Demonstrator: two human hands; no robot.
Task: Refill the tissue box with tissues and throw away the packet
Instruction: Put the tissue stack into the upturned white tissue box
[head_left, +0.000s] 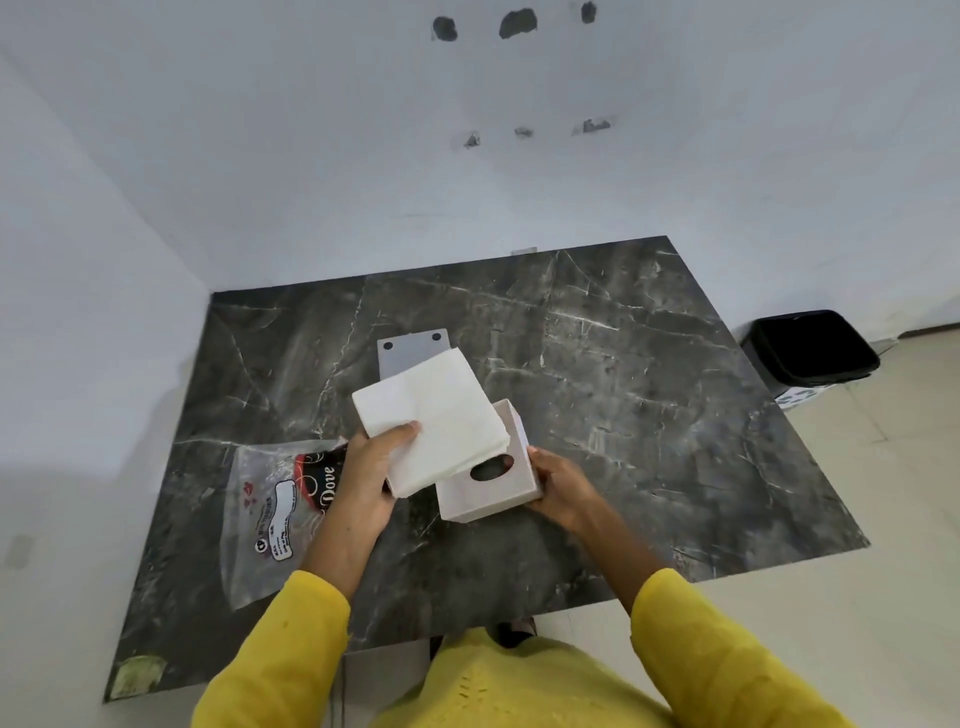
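So the left hand (366, 480) has its grip clamped on the near end of the tissue stack (434, 415), thumb on top, fingers underneath. The right hand (563, 488) grips the right side of the tissue box (488, 493), which is tipped so its oval slot faces the camera. The stack lies just above and left of the box, overlapping its upper edge, with its long axis running away up the table (649, 389). I'd guess it has to go in from the open back side, which I can't really see. The stack looks soft and floppy, the box stiff, matte and pale. The crinkly clear packet (270, 514) lies flat left of the left hand, and the black bin (810, 353) is on the floor off to the right, nearer the right hand.
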